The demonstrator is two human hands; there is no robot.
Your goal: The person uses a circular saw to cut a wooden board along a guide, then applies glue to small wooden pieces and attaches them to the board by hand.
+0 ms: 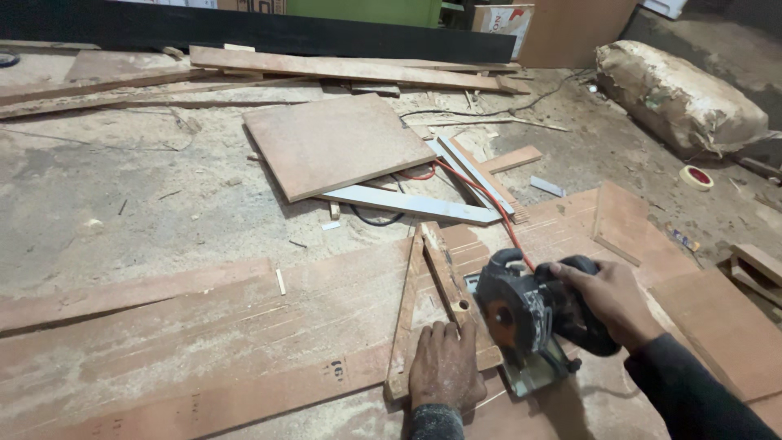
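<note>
Holding the circular saw [533, 322] by its rear handle, my right hand [607, 297] is closed fully around the grip; the fingers wrap it with no gap showing. My left hand [444, 367] lies flat and open, palm down, pressing on the near end of a wooden triangle guide [423, 301], gripping nothing. The guide lies on a large reddish plywood sheet [244, 326] on the floor, and the saw's base plate sits on that sheet, touching the guide's right edge. The saw stands at the near end of the guide, close to my body, so I judge the cut along this edge to be at or near its start; I cannot tell whether the blade is turning or already in the wood. Many fine scored lines cross the sheet, which suggests marking or shallow passes are done. The red cord [481, 200] trails away over metal strips [415, 204] toward a square board [338, 143]. A tape roll [696, 177] lies well apart, at right.
</note>
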